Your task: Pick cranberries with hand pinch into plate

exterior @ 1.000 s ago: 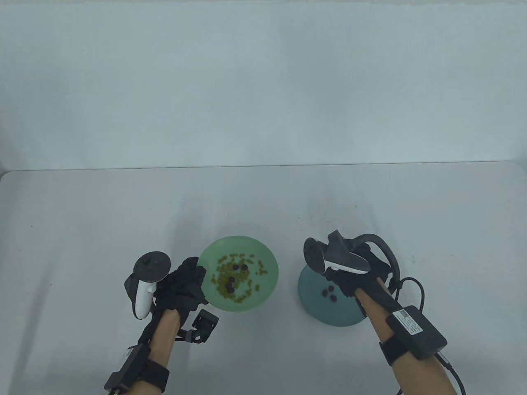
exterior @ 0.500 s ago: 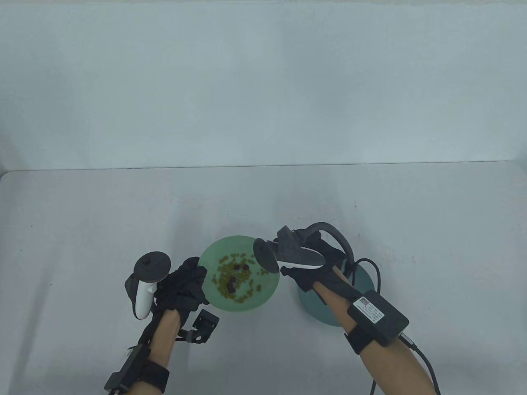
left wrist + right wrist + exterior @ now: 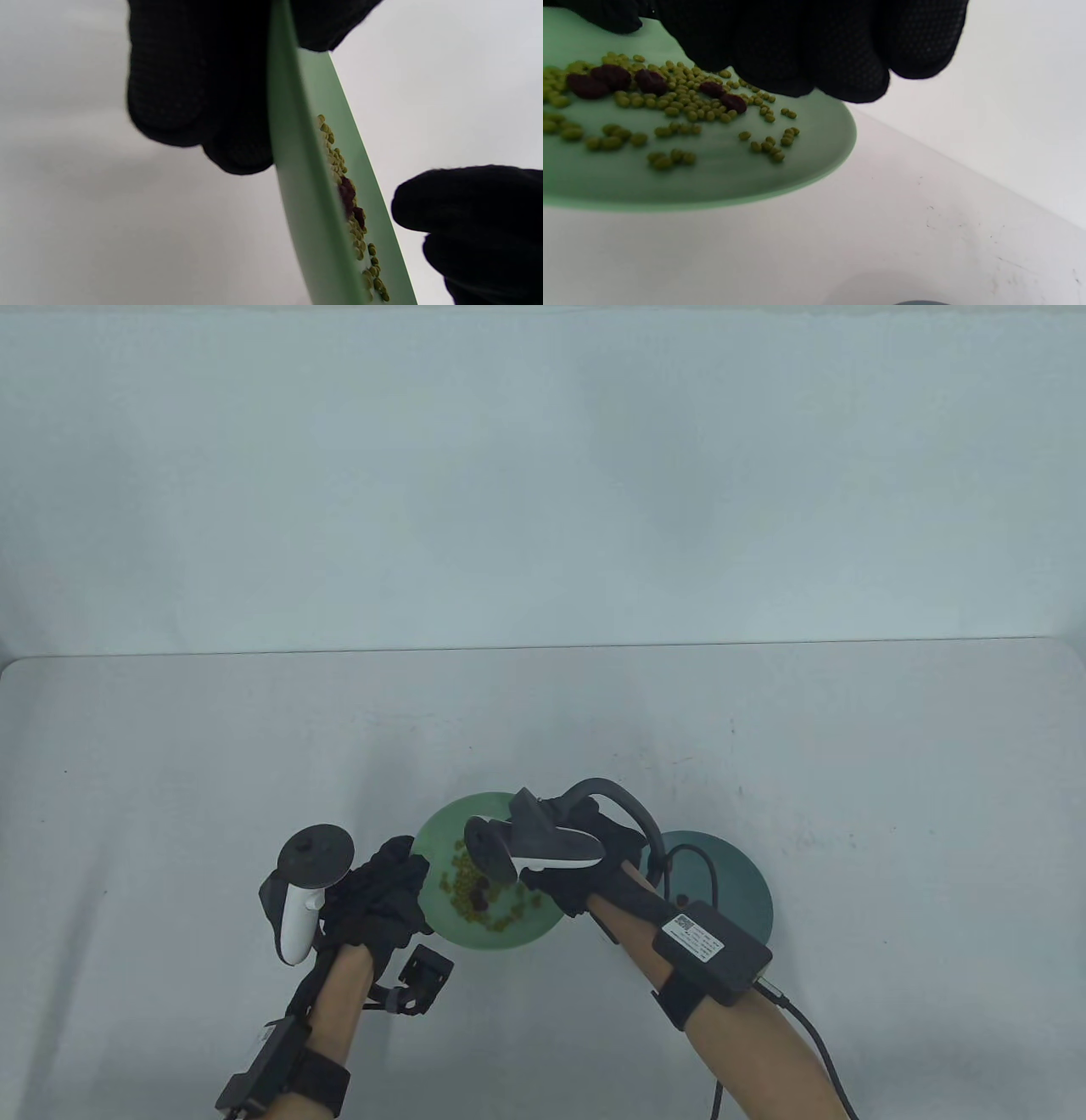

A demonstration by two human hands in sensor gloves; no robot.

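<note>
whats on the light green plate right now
Small green beans and several dark red cranberries lie on the light green plate. The right hand covers part of it from above.

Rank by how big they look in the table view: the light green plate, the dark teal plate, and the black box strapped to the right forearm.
1. Light green plate and dark teal plate: they look alike, and each is partly hidden by the right arm, so I won't rank them.
2. Black box: clearly smallest, though it sits nearer the camera.
</note>
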